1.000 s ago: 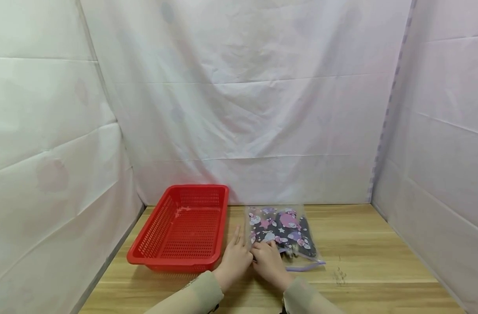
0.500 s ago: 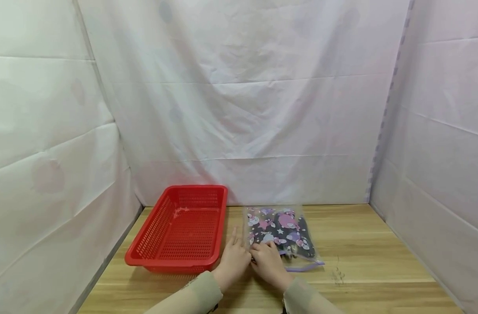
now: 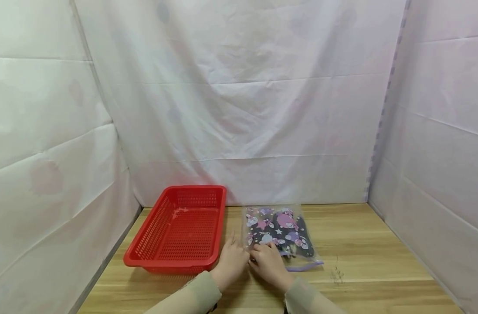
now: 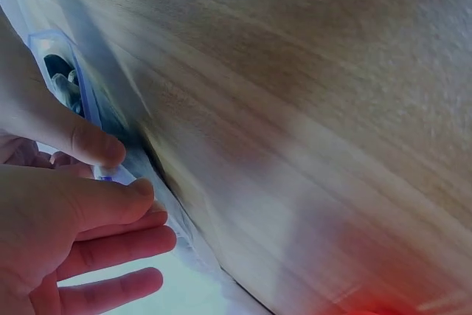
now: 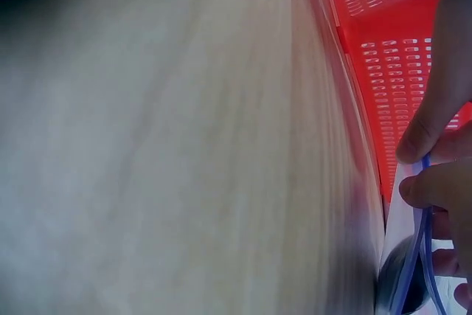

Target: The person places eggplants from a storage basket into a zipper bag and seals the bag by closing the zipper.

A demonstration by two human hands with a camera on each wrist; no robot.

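Observation:
A clear zip bag (image 3: 310,253) lies flat on the table, holding dark fabric (image 3: 279,223) printed with pink, purple and white cartoon figures. Its purple zip strip (image 3: 306,267) faces the person, and the lips gape apart on the right-hand stretch. At the left end of the strip, my left hand (image 3: 232,264) pinches the edge between thumb and index finger, other fingers extended. Right beside it, my right hand (image 3: 269,265) pinches the zip too, its thumb (image 5: 414,191) on the purple strip (image 5: 417,256). Dark contents (image 4: 63,79) show through the gaping mouth in the left wrist view.
A red perforated plastic basket (image 3: 172,264) stands left of the bag, close to the left hand. The wooden table (image 3: 364,248) carries small dark marks (image 3: 337,275) on the right. White sheets (image 3: 239,117) hang behind and on both sides.
Both hands stay at the bag's left corner with only slight finger movement. The whole head view has shifted a little, so things appear slightly further left.

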